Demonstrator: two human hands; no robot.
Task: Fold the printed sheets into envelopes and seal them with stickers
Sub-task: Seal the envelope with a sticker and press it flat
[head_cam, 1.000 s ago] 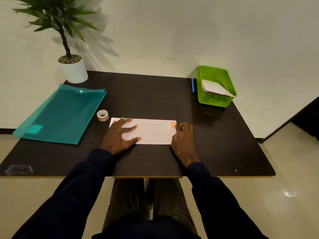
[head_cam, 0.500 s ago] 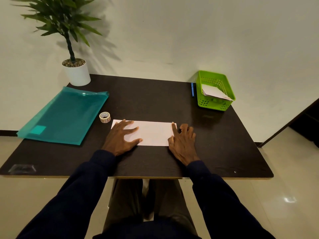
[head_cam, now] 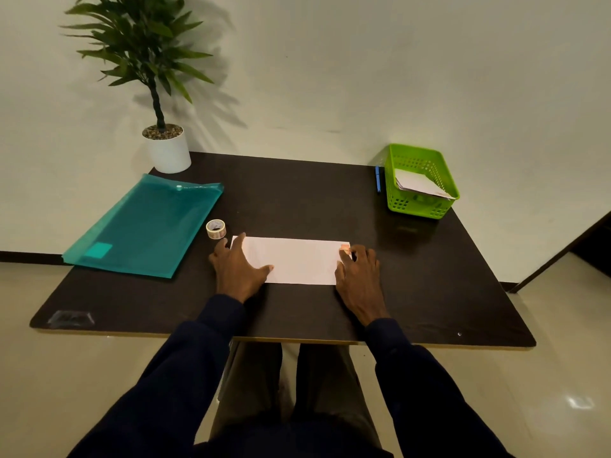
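Head view looks down on your dark counter (head_cam: pixel 297 193), where the folded white sheet (head_cam: pixel 297 261) lies flat in the middle, long side running left to right, straight in front of you.

Your left hand (head_cam: pixel 236 267) lies palm down over the sheet's left end. Its grip is loose and holds nothing: the fingers are spread and straight, and the thumb points right across the paper.

Your right hand (head_cam: pixel 358 276) sits at the sheet's right end, palm down, partly on the counter and partly on the paper's edge. Its grip is also slack, closed around nothing. The fingertips rest at the far right corner, right beside a small orange sticker (head_cam: pixel 345 248) on that corner. Whether a fingertip actually touches the sticker cannot be told.

A sticker roll (head_cam: pixel 216 229) stands on the counter just beside the sheet's far left corner, near your left fingertips. Left of it lies a teal plastic folder (head_cam: pixel 142 226), snap closure at its far edge. A potted plant (head_cam: pixel 167 152) in a white pot stands at the far left corner.

At the far right, a green basket (head_cam: pixel 401 204) holds folded white papers (head_cam: pixel 418 185). A blue pen (head_cam: pixel 378 180) lies just left of the basket.
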